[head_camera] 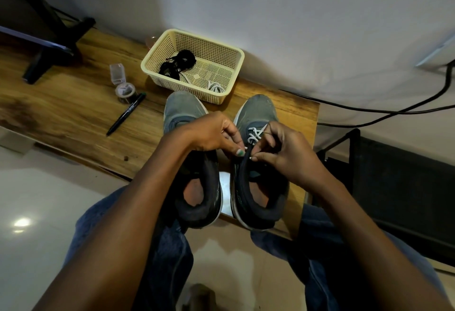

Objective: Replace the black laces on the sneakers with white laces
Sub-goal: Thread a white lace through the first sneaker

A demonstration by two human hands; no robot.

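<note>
So from my end I'm looking down at a wooden desk (73, 104) pushed against a plain white wall (270, 15), with shiny pale floor tiles (37, 200) below it. Far left there's a black stand (49, 40) of some kind, then a small clear plastic box (117, 72), a roll of tape (125, 91) and a black pen (126, 113) lying at an angle. In the middle at the back sits a cream plastic basket (157, 57) with the black laces (177, 63) bundled inside, plus a white lace (215, 87) in its near corner. Off to the right, black cables (369, 111) trail along the wall.

Two grey sneakers sit side by side at the desk's near edge, toes pointing at the basket. The left sneaker (181, 111) has no lace that I can see. The left hand (214, 133) reaches across it, grip curled, fingertips pinching at the lacing of the right sneaker (258, 111). The right hand (288, 153) is on that same shoe, grip clenched in a pinch on the end of the white lace there (254, 134), which is threaded through the lowest eyelets only.
</note>
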